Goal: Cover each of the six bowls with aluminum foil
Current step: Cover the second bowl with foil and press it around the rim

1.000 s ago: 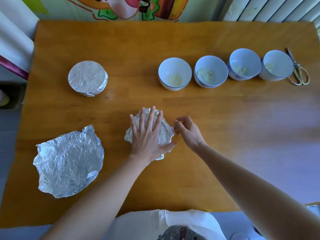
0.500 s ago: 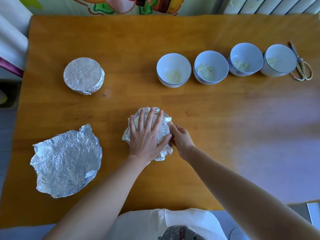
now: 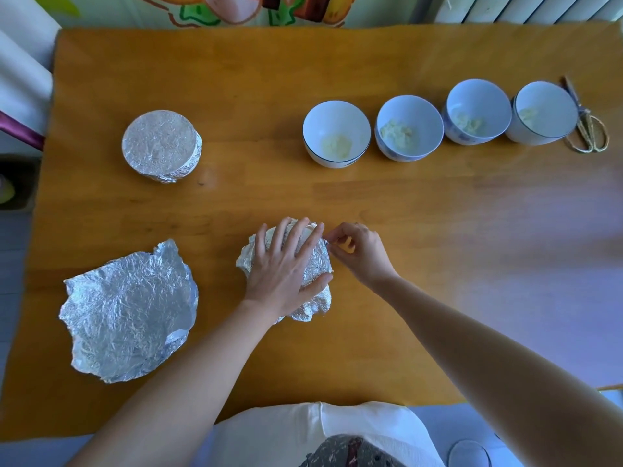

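Left hand (image 3: 286, 271) presses flat, fingers spread, on the foiled bowl (image 3: 313, 261) while right hand (image 3: 362, 252) pinches its foil edge on the desk (image 3: 404, 203).

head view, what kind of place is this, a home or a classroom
Probably a home dining or kitchen area, not certain. A wooden table holds white bowls with bits of food, a cartoon food picture is on the far wall, and a radiator stands beside it.
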Demonstrator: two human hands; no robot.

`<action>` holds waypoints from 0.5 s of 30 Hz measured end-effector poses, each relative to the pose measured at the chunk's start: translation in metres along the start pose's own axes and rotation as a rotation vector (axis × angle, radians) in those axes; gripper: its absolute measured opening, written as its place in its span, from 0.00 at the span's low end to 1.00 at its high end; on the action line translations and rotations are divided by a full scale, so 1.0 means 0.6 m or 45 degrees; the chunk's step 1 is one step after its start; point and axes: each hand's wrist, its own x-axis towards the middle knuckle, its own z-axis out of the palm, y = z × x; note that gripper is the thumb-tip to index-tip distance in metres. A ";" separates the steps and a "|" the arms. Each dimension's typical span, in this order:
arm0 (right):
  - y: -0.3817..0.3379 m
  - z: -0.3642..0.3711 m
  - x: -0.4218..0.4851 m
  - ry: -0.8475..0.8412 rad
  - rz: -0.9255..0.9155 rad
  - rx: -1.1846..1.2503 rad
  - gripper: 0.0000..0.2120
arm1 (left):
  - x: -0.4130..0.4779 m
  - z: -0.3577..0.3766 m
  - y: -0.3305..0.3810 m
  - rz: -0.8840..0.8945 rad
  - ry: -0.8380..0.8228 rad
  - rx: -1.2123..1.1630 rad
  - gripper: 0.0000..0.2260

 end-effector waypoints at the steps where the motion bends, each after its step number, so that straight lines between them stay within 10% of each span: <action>1: -0.001 0.001 0.001 0.003 0.011 0.001 0.04 | 0.000 0.001 0.000 0.006 0.002 0.000 0.35; 15: -0.011 0.016 -0.025 0.103 0.168 0.255 0.08 | 0.000 0.003 0.001 0.013 0.044 -0.037 0.28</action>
